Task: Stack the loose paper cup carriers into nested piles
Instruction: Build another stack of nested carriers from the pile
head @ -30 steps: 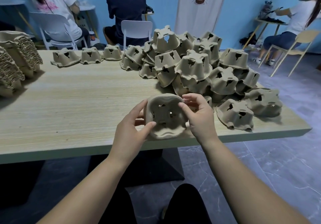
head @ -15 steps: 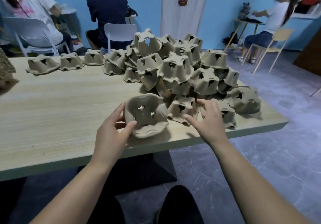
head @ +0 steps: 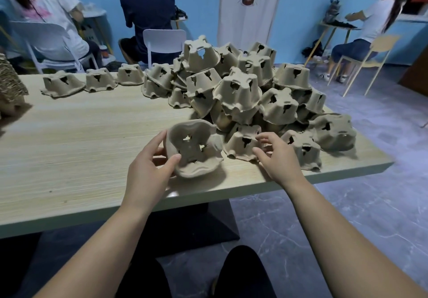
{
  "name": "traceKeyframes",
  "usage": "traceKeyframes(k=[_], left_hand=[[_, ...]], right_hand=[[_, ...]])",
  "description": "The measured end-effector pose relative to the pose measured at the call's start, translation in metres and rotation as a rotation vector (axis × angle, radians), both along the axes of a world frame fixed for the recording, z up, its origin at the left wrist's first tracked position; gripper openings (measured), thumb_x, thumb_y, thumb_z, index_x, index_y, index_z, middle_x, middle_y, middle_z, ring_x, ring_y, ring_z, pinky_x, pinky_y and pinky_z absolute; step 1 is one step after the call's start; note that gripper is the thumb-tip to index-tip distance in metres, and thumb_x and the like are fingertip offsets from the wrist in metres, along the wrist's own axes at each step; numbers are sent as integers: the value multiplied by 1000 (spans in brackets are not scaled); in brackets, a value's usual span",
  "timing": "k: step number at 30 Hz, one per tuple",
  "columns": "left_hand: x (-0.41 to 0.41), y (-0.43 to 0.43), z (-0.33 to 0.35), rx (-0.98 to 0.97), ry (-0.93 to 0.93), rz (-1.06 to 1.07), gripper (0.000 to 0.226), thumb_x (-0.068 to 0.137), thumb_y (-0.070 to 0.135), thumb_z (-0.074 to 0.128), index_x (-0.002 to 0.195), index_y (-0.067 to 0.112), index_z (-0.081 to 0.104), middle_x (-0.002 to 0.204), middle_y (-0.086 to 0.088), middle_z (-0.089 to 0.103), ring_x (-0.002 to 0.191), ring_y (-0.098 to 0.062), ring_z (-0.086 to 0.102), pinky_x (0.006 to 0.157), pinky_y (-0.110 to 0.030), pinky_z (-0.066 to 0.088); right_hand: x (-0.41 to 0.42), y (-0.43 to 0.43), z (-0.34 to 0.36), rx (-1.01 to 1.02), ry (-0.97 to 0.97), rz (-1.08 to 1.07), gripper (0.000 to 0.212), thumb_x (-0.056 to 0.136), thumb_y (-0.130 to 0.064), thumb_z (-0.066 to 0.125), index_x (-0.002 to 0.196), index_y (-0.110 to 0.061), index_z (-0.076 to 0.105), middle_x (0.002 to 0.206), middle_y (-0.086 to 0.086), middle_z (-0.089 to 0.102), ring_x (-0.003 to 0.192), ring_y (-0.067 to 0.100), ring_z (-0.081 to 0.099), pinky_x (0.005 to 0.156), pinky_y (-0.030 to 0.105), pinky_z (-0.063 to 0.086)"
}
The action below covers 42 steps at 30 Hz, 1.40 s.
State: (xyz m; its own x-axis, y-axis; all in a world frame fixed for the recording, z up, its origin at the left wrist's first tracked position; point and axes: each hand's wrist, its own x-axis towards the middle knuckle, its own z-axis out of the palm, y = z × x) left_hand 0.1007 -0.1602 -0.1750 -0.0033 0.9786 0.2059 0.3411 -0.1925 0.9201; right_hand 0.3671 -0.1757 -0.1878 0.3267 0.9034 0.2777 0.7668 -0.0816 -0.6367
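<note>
One carrier [head: 196,149], tipped hollow toward me, near the table's [head: 92,135] front edge: my left hand [head: 148,172] grips its rim. My right hand [head: 280,159]: fingers loosely spread, holding nothing, at the loose pile's [head: 238,89] near side.

Single view: head cam, wide-angle, at near edge of bench [head: 69,140], facing fwd & down. Left hand [head: 148,172] & right hand [head: 280,159] close, lower centre; carrier heap [head: 238,89] mid-dist.; blue wall [head: 199,1] far back. Wearer's legs [head: 243,274] at btm edge, under cam.
</note>
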Motion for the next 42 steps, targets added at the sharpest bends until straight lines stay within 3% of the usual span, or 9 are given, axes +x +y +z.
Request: traceKeyframes(k=[4,10,20,26,31,34,37,39,42], left_hand=[[7,3,2,-1,2,-20,58,85,17,71,135,37,50,96,20,59,89,-3,63,86,-37,54],[11,5,2,-6,0,-30,58,85,16,71,135,37,50,95,20,61,88,-5,64,84,-39,56],[9,8,0,-67,-119,-38,54,86,16,71,128,45,51,102,10,63,86,-9,66,68,-24,58],[0,4,6,-89,-172,-32,54,86,15,71,131,40,53,103,6,64,91,-15,67,75,-37,59],[-8,-1,5,-94,-188,-52,51,85,13,71,123,44,55,101,3,65,88,-17,69,74,-38,59],[-6,-1,5,-97,-183,-46,53,85,14,71,128,39,55,102,5,64,87,-15,68,72,-35,60],[-4,0,6,-88,-165,-60,52,86,13,70,125,44,54,99,8,64,85,-14,68,70,-30,60],[-3,1,6,-84,-161,-60,52,86,13,70,126,42,54,99,9,64,85,-14,68,69,-30,60],[-3,0,7,-91,-169,-56,52,86,13,70,128,39,54,98,9,63,85,-11,67,70,-30,59]], right_hand=[[-6,12,3,-46,66,-104,52,79,-48,68,119,-20,50,108,-10,53,95,12,54,78,30,45],[-7,17,3,-15,17,-159,33,81,-41,69,102,-16,63,95,-3,64,85,13,58,71,28,45],[8,-19,19,-52,522,16,17,85,-33,67,91,-17,65,84,-2,64,76,12,58,68,27,48],[-2,-12,18,12,758,34,18,83,-30,69,95,-20,61,87,-1,63,78,13,58,68,30,47],[-13,-15,5,221,449,-3,22,84,-21,69,86,-36,53,92,-5,61,85,17,62,80,40,55],[-18,-19,1,272,334,81,21,86,-25,66,99,-37,56,109,-2,57,94,1,57,86,24,51],[-17,-24,-4,175,152,194,58,71,-38,78,122,-32,51,128,-7,45,116,1,44,92,8,39],[-17,-24,-9,178,29,220,79,63,-40,83,132,-27,47,136,-9,37,124,0,35,98,9,32],[-18,-21,-11,255,-89,183,73,70,-35,79,135,-20,49,139,-4,43,123,2,39,99,21,40]])
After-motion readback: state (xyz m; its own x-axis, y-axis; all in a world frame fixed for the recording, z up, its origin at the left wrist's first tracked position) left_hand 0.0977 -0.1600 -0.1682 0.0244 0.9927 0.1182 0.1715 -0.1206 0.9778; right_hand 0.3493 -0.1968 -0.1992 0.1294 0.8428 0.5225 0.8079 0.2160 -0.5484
